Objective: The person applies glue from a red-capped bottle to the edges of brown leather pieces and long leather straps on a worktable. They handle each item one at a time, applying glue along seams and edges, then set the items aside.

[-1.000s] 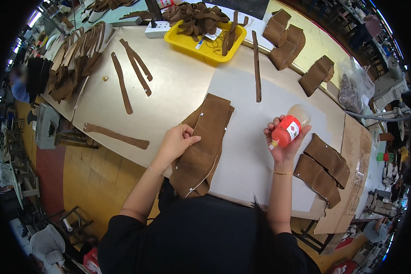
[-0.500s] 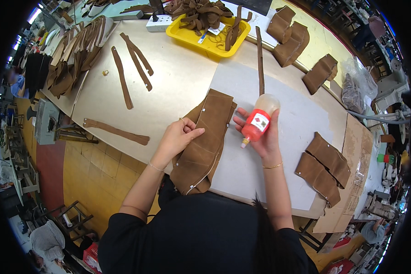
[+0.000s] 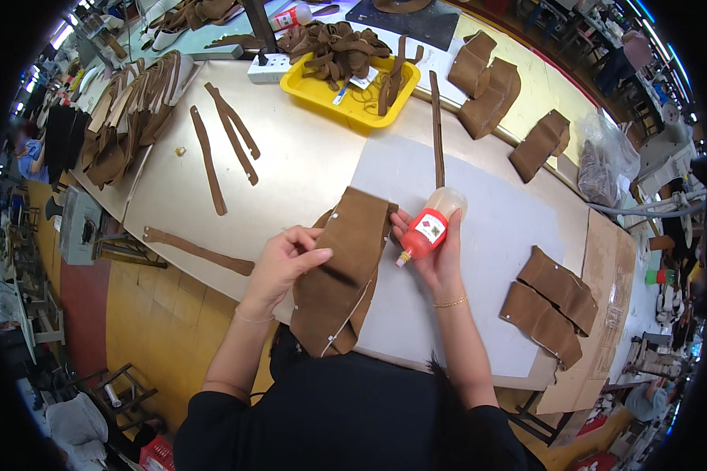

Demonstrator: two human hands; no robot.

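Note:
In my right hand (image 3: 440,263) is a squeeze bottle (image 3: 430,228) with a red lower half, a white label and a clear base, tilted so its yellowish nozzle points down and left. Fingertips of that hand reach the right edge of a brown leather piece (image 3: 342,271). The leather lies at the front table edge, layered over another brown piece, with small white marks along its sides. Over its left side hovers my left hand (image 3: 284,263), open, fingers loosely bent and thumb apart. A shadow falls on the leather beside the thumb.
Loose brown strips (image 3: 208,161) lie at the left. A yellow tray (image 3: 346,114) of strips stands at the back beside a white power strip (image 3: 268,68). Two cut pieces (image 3: 554,294) rest at the right near cardboard (image 3: 597,314). Stacked leather parts (image 3: 133,118) fill the far left.
My left hand has moved slightly left and down, its fingers parting from the leather. My right hand has brought the bottle left, toward the leather's edge. The leather sits lower in view.

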